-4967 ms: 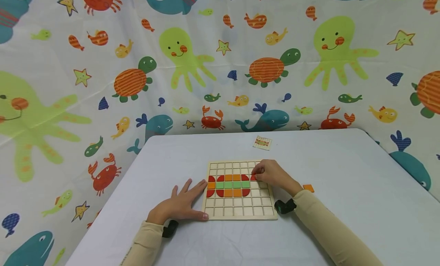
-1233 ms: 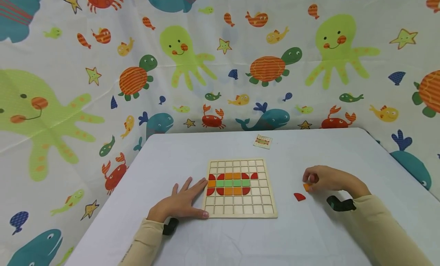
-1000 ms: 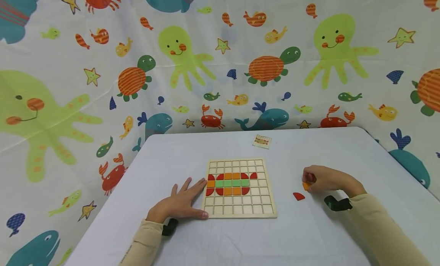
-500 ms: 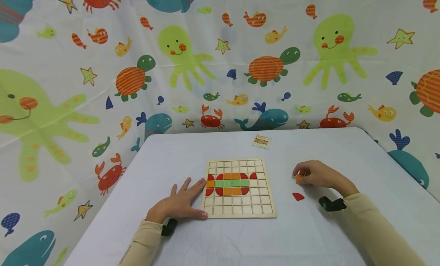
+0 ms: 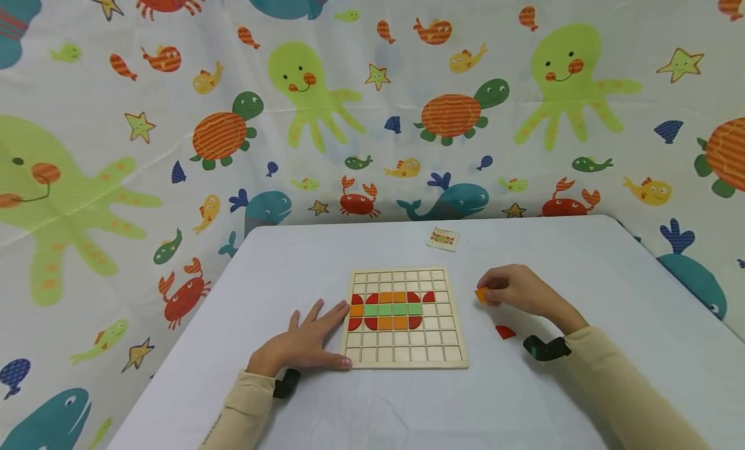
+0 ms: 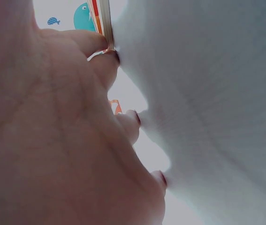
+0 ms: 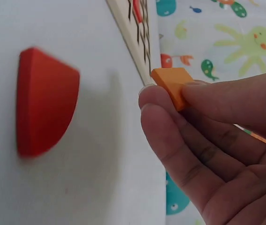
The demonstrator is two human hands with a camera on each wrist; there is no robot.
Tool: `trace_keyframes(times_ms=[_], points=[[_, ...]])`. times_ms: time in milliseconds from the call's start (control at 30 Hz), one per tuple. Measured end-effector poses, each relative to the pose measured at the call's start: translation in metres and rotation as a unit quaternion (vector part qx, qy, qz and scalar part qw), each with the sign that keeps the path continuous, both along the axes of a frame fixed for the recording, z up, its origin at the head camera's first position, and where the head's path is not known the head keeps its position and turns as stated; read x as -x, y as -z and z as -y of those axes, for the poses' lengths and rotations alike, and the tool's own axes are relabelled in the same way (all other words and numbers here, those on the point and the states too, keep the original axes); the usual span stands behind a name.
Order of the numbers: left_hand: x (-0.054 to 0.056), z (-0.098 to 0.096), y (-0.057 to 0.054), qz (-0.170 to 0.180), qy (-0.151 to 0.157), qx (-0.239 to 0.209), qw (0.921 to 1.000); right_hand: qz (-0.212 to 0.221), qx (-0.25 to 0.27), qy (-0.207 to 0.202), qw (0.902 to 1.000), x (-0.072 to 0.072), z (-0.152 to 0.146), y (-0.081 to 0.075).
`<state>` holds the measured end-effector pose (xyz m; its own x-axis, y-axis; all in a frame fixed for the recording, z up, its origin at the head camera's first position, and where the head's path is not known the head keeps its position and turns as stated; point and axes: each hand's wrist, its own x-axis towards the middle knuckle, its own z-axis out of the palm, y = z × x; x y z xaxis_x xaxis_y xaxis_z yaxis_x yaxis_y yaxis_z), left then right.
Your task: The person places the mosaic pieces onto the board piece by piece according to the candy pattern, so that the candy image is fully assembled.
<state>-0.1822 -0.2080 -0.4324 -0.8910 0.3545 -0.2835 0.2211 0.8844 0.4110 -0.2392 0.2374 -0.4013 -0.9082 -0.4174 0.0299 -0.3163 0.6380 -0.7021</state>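
Observation:
My right hand (image 5: 520, 291) pinches an orange square tile (image 7: 174, 84) between thumb and fingertips, above the table and right of the board. My left hand (image 5: 305, 343) lies with spread, straight fingers; its thumb and fingertips touch the left edge of the wooden grid board (image 5: 407, 350). Red quarter-round tiles, orange squares and green squares (image 5: 386, 310) fill part of the grid. One red quarter-round (image 5: 429, 297) sits by itself in a cell toward the right. On the cloth below my right hand lies a loose red quarter-round tile (image 7: 48, 103).
A small pattern card (image 5: 443, 238) with a printed grid lies near the far edge of the white table (image 5: 302, 262). Behind hangs a curtain (image 5: 349, 120) printed with sea animals. Each wrist wears a black camera (image 5: 546, 348).
My right hand set a red quarter-round in the grid, then picked up the orange square and carried it left toward the board. A loose red tile has come into view. My left hand stays put.

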Motion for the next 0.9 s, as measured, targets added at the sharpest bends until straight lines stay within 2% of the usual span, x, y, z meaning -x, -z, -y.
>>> trace_keyframes(times_ms=[200, 333, 600, 900], points=[[-0.003, -0.002, -0.007, 0.007, -0.005, 0.003, 1.0, 0.011, 0.027, 0.005, 0.9996, 0.001, 0.013, -0.005], [-0.004, -0.002, -0.007, 0.008, -0.006, 0.001, 1.0, 0.02, 0.047, 0.007, 0.9987, 0.003, 0.023, -0.01], [-0.004, -0.003, -0.01, 0.009, -0.008, -0.002, 0.9999, 0.005, 0.08, 0.009, 0.9967, 0.007, 0.044, -0.02], [-0.005, -0.003, -0.01, 0.01, -0.013, -0.004, 0.9999, 0.033, 0.137, 0.019, 0.9898, 0.008, 0.069, -0.017]])
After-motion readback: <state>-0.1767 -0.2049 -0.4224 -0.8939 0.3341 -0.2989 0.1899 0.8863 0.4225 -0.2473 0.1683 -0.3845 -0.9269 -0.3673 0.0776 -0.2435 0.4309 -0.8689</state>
